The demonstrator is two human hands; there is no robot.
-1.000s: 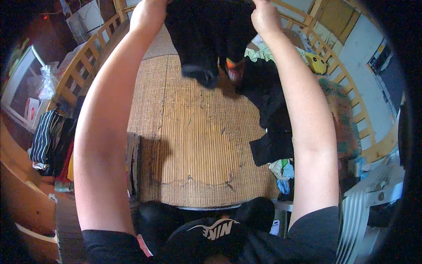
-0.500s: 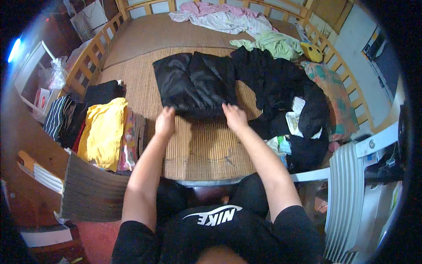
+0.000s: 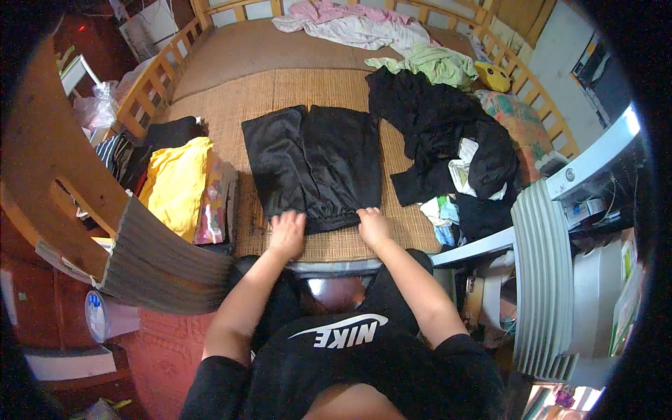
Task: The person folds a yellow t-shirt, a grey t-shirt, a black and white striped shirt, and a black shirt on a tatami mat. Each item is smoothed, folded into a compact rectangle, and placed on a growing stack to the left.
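Observation:
A pair of black shorts lies spread on the woven mat, its gathered waistband toward me and its legs pointing away. My left hand rests on the waistband's left end, fingers stretched out and slightly apart over the cloth. At the waistband's right end, my right hand is closed on the edge, thumb and fingers pinching the fabric.
Folded clothes, topped by a yellow garment, sit on the left. A heap of black clothes lies to the right, beside a patterned pillow. Pink and white bedding is at the far end, inside wooden rails.
Both hands have drawn the waistband toward me and lowered it. The shorts, raised and bunched before, now lie flatter on the mat. The left hand's fingers have spread out.

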